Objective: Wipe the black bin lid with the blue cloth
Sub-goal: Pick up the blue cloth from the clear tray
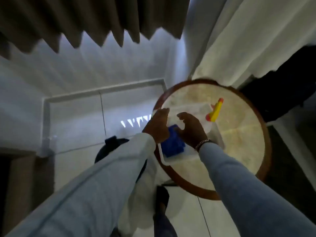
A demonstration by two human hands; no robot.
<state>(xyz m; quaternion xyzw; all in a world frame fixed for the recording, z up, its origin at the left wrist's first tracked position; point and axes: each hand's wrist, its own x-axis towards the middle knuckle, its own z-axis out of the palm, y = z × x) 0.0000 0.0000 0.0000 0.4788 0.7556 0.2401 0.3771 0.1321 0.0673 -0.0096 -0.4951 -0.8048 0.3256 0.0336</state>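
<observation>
The blue cloth [172, 143] lies bunched in a clear plastic tray [176, 160] on a round table [239, 134]. My left hand [158, 124] hovers over the cloth's left corner with its fingers stretched toward the tray's far side. Over the cloth's right side is my right hand [191, 130], fingers curled and apart, thumb close to the cloth. Neither hand visibly grips it. The black bin lid [109, 147] is low on the floor to the left of the table, mostly hidden under my left sleeve. The picture is blurred.
A yellow spray bottle [215, 111] with an orange tip stands at the tray's far right. The table has a dark wooden rim and a pale stone top. White and brown curtains hang behind, over a white tiled floor. White bedding and a dark shape are at right.
</observation>
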